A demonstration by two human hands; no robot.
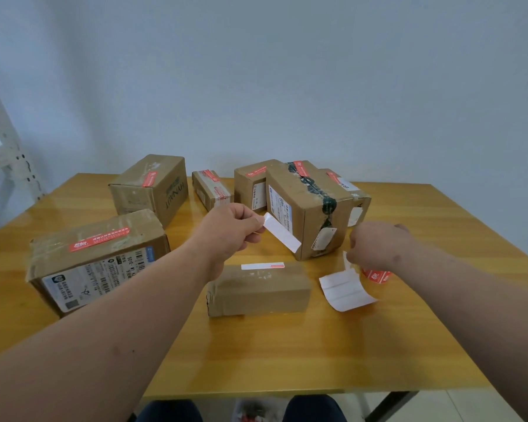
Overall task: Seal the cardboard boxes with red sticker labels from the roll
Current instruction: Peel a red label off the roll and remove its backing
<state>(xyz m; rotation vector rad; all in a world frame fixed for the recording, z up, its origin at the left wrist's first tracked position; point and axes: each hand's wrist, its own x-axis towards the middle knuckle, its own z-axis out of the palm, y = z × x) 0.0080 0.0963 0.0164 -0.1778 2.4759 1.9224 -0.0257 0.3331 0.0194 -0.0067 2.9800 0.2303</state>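
Observation:
My left hand [232, 229] pinches one end of a peeled sticker label [282, 232], white underside facing me, in the air above a small cardboard box [258, 290]. That box lies in front of me with a white and red strip [262, 265] on its far top edge. My right hand [375, 246] rests on the red sticker roll [376, 275] to the right and grips the end of its white backing paper [345, 289], which curls out onto the table.
Several other cardboard boxes with red labels stand around: a large one [95, 257] at the left, one [151, 187] behind it, a tall one [310, 208] just behind my hands, smaller ones [211, 188] at the back. The wooden table [287, 354] has a white shelf frame [3, 147] to its left.

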